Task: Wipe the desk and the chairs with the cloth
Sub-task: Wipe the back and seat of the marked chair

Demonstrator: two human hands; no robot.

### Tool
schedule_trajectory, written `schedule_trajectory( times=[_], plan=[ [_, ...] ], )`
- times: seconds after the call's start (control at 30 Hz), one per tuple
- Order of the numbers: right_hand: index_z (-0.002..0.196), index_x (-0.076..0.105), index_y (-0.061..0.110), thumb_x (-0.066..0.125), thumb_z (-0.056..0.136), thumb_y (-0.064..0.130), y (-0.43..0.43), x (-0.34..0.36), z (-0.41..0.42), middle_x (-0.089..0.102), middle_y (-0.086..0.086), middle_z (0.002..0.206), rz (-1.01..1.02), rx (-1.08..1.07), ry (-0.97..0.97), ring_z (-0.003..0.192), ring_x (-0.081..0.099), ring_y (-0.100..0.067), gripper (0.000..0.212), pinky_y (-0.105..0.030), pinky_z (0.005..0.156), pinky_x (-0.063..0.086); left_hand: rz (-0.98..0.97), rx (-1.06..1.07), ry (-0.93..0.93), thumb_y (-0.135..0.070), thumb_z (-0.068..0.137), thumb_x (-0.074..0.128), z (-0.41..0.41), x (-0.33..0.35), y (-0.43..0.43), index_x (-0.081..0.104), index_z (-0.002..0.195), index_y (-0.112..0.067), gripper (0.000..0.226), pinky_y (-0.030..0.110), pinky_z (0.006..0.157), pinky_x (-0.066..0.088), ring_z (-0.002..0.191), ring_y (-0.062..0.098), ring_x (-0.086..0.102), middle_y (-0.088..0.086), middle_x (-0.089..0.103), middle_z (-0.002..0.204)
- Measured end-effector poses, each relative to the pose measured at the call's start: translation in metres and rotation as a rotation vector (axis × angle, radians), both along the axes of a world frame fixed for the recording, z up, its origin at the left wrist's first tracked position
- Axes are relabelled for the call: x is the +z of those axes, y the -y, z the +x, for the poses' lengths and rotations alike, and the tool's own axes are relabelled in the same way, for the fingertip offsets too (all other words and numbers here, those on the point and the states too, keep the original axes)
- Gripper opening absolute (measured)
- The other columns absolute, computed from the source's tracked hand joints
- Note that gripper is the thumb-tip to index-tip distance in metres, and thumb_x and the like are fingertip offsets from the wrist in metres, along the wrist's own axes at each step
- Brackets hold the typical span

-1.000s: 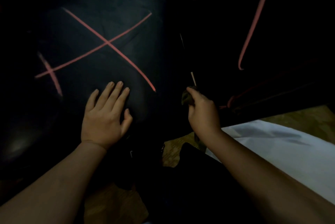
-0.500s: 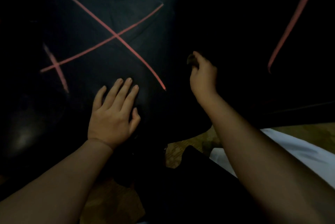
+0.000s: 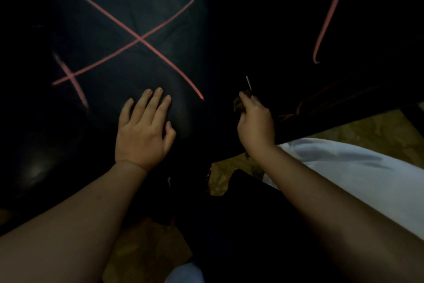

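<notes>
The scene is very dark. A black padded chair seat (image 3: 128,30) with pink crossed lines fills the upper left. My left hand (image 3: 143,131) lies flat on its near part, fingers straight and spread. My right hand (image 3: 254,122) is curled round a small dark cloth (image 3: 238,105), of which only a bunched bit shows at the fingertips. It is at the gap between the left seat and a second black seat (image 3: 344,41) on the right, which also carries pink lines. Whether the cloth touches a surface I cannot tell.
A patterned brownish floor (image 3: 220,170) shows between and below the seats. White fabric (image 3: 367,181) spreads at the lower right beneath my right forearm. A thin pale stick-like mark (image 3: 248,82) stands just above my right hand.
My right hand with the cloth went forward along the gap half a second ago and has come back toward me. My left hand stays flat on the left seat.
</notes>
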State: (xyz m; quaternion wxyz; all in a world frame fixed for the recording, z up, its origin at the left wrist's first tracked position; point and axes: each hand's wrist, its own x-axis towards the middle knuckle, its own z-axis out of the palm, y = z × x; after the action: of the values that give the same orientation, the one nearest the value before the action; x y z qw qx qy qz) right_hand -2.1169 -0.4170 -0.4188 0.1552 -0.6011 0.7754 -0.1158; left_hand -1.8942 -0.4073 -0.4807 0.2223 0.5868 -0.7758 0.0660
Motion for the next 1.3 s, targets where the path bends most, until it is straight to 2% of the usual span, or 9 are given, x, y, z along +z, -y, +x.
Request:
schedule_trajectory(
  times=[0.3,0.6,0.7,0.77,0.87,0.97,1.1,1.2,1.3],
  plan=[
    [0.139,0.052,0.016,0.043,0.095,-0.002,0.123,-0.022,0.012,0.055,-0.007,0.137,-0.170,-0.162,0.162,0.126,0.051,-0.021,0.048,-0.024,0.106,0.037,-0.003,0.053,0.007,-0.028,0.091,0.040,-0.013,-0.002,-0.002,0.053,0.136,-0.009,0.051,0.049,0.112,0.028,0.137,0.027,0.041,0.011,0.047,0.147],
    [0.142,0.047,0.010,0.043,0.098,0.034,-0.018,-0.016,-0.017,0.043,-0.011,0.150,-0.148,0.448,0.044,0.143,0.031,-0.027,0.051,-0.030,0.114,0.025,0.073,0.077,0.016,-0.028,0.092,0.038,-0.019,0.005,-0.002,0.052,0.137,-0.008,0.052,0.049,0.113,0.025,0.138,0.028,0.039,0.012,0.045,0.148],
    [0.142,0.048,0.009,0.048,0.097,0.019,-0.015,-0.021,-0.028,0.043,-0.011,0.150,-0.146,0.553,0.042,0.143,0.031,-0.026,0.046,-0.033,0.116,0.027,0.130,0.066,0.029,-0.029,0.091,0.037,-0.018,0.014,-0.003,0.052,0.137,-0.008,0.053,0.049,0.113,0.026,0.138,0.028,0.040,0.012,0.046,0.148],
    [0.145,0.043,0.012,0.050,0.096,0.007,0.009,-0.021,-0.030,0.034,-0.012,0.154,-0.119,0.442,0.044,0.145,0.026,-0.028,0.050,-0.040,0.117,0.028,0.196,0.034,-0.003,-0.034,0.091,0.035,-0.017,0.021,-0.001,0.053,0.137,-0.008,0.056,0.049,0.113,0.027,0.138,0.028,0.041,0.013,0.046,0.147],
    [0.144,0.044,0.014,0.048,0.100,0.014,0.040,-0.020,-0.026,0.023,-0.014,0.159,-0.121,0.148,0.152,0.144,0.026,-0.031,0.044,-0.037,0.117,0.027,0.322,-0.054,-0.076,-0.043,0.090,0.030,-0.005,0.034,0.009,0.054,0.136,-0.008,0.063,0.044,0.115,0.027,0.138,0.028,0.041,0.013,0.047,0.146],
    [0.144,0.044,0.010,0.045,0.101,0.020,0.041,-0.023,-0.007,0.031,-0.016,0.155,-0.159,0.081,0.109,0.145,0.026,-0.031,0.044,-0.038,0.117,0.026,0.327,-0.218,0.063,-0.045,0.089,0.030,0.018,0.036,0.015,0.050,0.140,-0.009,0.066,0.043,0.114,0.029,0.137,0.029,0.042,0.012,0.045,0.147],
    [0.135,0.053,0.001,0.040,0.097,0.024,0.000,-0.031,0.023,0.048,-0.020,0.143,-0.254,0.533,0.037,0.138,0.038,-0.036,0.047,-0.044,0.115,0.032,0.231,-0.267,0.141,-0.032,0.092,0.036,0.030,0.023,0.010,0.047,0.142,-0.007,0.058,0.044,0.113,0.030,0.137,0.029,0.043,0.013,0.044,0.148],
    [0.138,0.051,0.004,0.042,0.092,0.016,0.002,-0.037,0.015,0.046,-0.017,0.146,-0.215,0.841,0.021,0.139,0.037,-0.032,0.048,-0.038,0.117,0.027,0.179,-0.278,0.132,-0.029,0.091,0.036,0.034,0.018,0.011,0.047,0.142,-0.007,0.057,0.044,0.114,0.030,0.137,0.028,0.042,0.013,0.043,0.149],
    [0.138,0.051,0.002,0.047,0.092,0.000,0.040,-0.036,-0.006,0.042,-0.022,0.147,-0.238,0.427,0.107,0.139,0.038,-0.037,0.046,-0.032,0.114,0.026,0.155,-0.285,0.123,-0.028,0.091,0.037,0.037,0.018,0.011,0.048,0.142,-0.007,0.056,0.044,0.114,0.031,0.138,0.027,0.042,0.013,0.044,0.149]
  ],
)
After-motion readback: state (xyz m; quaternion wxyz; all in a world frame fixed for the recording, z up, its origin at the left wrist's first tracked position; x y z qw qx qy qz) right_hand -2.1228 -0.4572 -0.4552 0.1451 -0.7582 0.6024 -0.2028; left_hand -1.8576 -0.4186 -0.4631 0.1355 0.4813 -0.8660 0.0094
